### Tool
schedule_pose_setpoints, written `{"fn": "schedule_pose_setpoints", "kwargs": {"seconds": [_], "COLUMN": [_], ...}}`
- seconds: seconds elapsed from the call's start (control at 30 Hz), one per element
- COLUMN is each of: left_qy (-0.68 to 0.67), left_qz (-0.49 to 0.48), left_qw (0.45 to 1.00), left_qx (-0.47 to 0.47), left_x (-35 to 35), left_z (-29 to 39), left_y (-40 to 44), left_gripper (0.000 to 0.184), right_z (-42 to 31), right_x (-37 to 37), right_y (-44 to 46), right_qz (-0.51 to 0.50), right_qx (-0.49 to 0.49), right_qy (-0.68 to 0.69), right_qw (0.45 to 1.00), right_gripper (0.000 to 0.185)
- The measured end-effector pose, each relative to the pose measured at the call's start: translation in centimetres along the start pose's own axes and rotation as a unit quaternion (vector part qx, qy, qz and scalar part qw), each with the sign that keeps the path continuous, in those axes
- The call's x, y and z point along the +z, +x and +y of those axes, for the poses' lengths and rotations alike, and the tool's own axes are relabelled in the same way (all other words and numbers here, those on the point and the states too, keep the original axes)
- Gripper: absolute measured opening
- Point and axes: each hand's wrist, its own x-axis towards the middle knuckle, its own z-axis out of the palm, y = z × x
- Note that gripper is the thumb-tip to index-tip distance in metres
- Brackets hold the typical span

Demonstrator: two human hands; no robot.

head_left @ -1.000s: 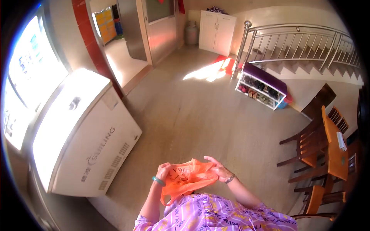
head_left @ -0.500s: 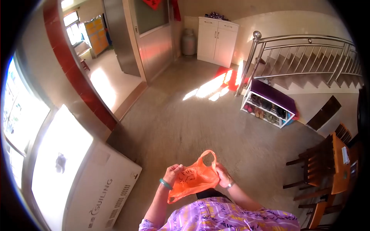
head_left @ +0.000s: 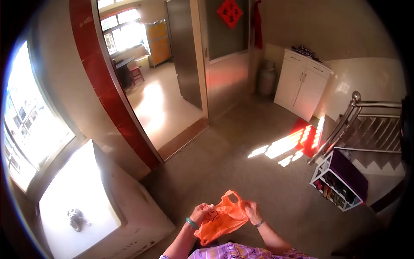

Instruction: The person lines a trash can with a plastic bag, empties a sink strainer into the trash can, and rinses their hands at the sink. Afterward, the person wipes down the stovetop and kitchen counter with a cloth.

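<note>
An orange plastic bag (head_left: 223, 221) with dark printing hangs between my two hands, low in the head view. My left hand (head_left: 201, 213), with a green bangle at the wrist, is closed on the bag's left edge. On the other side my right hand (head_left: 252, 211), below which a metal watch or bracelet shows, is closed on the bag near its looped handle. Whether the bag holds anything cannot be made out.
A white chest freezer (head_left: 129, 216) stands at the lower left beside a window. Ahead left is an open doorway with a red stool (head_left: 136, 74). A white cabinet (head_left: 302, 82), a shoe rack (head_left: 340, 181) and a stair railing (head_left: 379, 104) are on the right.
The view has swung left, so the doorway shows more fully and the wooden chairs and table are out of sight. My right hand's fingers have closed on the bag, which hangs more open.
</note>
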Motion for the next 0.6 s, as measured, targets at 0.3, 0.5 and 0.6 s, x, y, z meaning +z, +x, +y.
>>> {"fn": "schedule_pose_setpoints", "kwargs": {"seconds": [0.3, 0.5, 0.6], "left_qy": [-0.013, -0.054, -0.045], "left_qz": [-0.004, 0.017, 0.009], "left_qw": [1.000, 0.994, 0.995], "left_qx": [-0.016, 0.092, 0.093], "left_x": [-4.7, -11.0, -12.6], "left_z": [15.3, 22.7, 29.1], "left_y": [17.9, 30.4, 34.9], "left_gripper": [0.027, 0.013, 0.009], "right_z": [0.2, -8.8, -8.1], "right_x": [7.5, 15.7, 19.5], "right_y": [22.9, 36.4, 43.5], "right_qz": [0.025, -0.082, -0.127], "right_qx": [0.002, -0.187, -0.084], "right_qy": [0.084, -0.245, -0.084], "right_qw": [0.996, 0.948, 0.985], "right_gripper": [0.038, 0.072, 0.059]}}
